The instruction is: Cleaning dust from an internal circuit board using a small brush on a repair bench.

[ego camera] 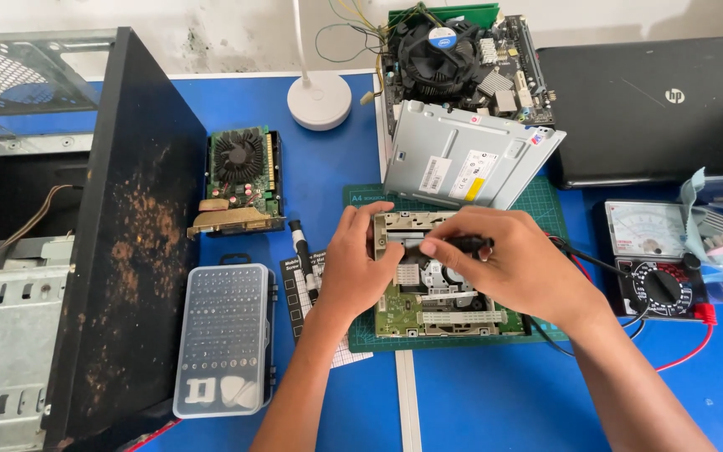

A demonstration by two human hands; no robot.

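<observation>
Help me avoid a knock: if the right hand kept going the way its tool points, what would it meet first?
The right hand points its black tool leftward; it would probably first meet the left hand steadying the opened drive, though depth is unclear.

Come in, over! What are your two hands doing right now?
Left hand steadies the opened optical drive with green circuit board. Right hand grips a black screwdriver over it. Silver metal drive cover leans behind, clear of both hands.

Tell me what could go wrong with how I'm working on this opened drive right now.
The screwdriver in your right hand could slip and scratch the drive's green circuit board. The loose metal cover leaning behind might slide onto the opened drive. The multimeter's leads near your right arm could snag.
</observation>
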